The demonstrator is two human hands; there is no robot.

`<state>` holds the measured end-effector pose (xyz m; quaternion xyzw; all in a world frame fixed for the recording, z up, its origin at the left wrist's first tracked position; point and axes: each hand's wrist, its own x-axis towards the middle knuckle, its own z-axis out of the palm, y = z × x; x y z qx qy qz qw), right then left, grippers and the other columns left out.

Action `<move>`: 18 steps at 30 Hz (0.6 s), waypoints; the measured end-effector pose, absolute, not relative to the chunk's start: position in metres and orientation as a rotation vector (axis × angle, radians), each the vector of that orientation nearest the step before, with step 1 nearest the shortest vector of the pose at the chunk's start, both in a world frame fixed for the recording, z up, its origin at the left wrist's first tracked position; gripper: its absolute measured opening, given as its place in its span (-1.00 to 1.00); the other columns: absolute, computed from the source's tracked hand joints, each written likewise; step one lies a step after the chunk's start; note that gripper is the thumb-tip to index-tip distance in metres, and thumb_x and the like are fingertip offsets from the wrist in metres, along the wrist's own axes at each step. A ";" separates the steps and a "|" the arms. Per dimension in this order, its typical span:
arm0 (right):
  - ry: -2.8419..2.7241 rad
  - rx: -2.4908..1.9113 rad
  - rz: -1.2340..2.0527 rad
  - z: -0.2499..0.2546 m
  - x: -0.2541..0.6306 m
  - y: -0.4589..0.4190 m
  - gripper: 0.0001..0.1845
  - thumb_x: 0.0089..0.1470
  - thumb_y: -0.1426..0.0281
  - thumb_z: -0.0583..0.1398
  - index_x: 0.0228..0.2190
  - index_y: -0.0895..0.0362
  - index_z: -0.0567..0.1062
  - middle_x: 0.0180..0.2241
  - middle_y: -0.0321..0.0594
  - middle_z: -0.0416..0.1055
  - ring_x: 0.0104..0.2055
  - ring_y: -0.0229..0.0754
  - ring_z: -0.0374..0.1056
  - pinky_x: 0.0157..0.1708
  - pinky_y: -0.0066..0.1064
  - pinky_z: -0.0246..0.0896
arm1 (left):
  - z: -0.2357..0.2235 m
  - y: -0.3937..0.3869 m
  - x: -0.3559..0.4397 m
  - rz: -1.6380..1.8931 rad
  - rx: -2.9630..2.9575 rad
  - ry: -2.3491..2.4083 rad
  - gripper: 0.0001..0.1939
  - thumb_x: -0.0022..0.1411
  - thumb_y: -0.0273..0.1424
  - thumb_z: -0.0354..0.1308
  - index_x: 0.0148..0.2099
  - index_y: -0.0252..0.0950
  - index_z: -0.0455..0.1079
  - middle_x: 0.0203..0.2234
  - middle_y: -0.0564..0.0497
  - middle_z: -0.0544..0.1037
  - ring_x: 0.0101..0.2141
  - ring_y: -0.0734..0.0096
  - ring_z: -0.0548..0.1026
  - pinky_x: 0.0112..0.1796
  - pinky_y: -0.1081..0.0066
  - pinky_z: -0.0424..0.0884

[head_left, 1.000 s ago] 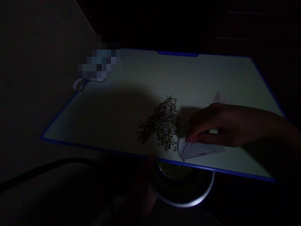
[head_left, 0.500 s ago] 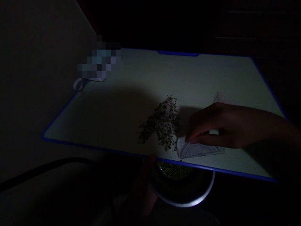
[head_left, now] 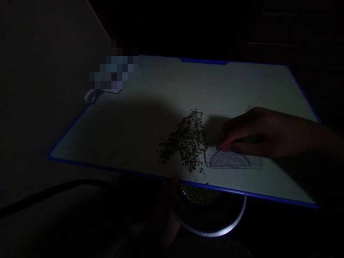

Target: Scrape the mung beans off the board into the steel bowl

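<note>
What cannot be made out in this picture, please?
All in the head view:
Dim left hand: shadow hides its grip.
Silvery-rimmed round container: the rectangular white, blue-edged board covers its far part.
Pale bluish object at upper left: pixel blocks hide its details.
Clear, flat plastic protractor: the bare right hand partly covers its upper edge.
</note>
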<state>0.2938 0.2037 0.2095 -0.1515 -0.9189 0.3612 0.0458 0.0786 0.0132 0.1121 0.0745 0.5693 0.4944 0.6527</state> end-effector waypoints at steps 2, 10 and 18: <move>-2.801 -0.445 1.124 0.212 0.295 0.204 -0.74 0.36 0.31 0.22 -0.15 0.12 0.71 -0.26 -0.20 0.72 -0.34 -0.25 0.60 -0.36 -0.46 0.36 | 0.114 0.013 0.081 1.132 0.146 1.300 -0.72 0.21 -0.21 0.38 -0.01 -0.01 0.67 0.09 -0.02 0.73 0.37 -0.11 0.37 0.37 -0.01 0.26; -2.815 -0.244 1.072 0.206 0.285 0.192 -0.76 0.38 0.43 0.18 -0.16 0.20 0.68 -0.25 -0.12 0.70 -0.29 -0.28 0.60 -0.31 -0.50 0.34 | 0.110 0.010 0.081 1.121 0.104 1.382 -0.66 0.21 -0.19 0.37 0.04 -0.05 0.64 0.03 -0.03 0.75 0.31 -0.08 0.46 0.33 -0.01 0.33; -2.861 -0.349 1.018 0.206 0.289 0.198 -0.72 0.39 0.34 0.18 -0.19 0.13 0.72 -0.26 -0.15 0.72 -0.34 -0.22 0.62 -0.34 -0.44 0.36 | 0.113 0.010 0.079 1.088 0.135 1.416 -0.75 0.20 -0.16 0.40 -0.08 -0.06 0.68 -0.01 -0.05 0.77 0.32 -0.15 0.45 0.33 -0.07 0.33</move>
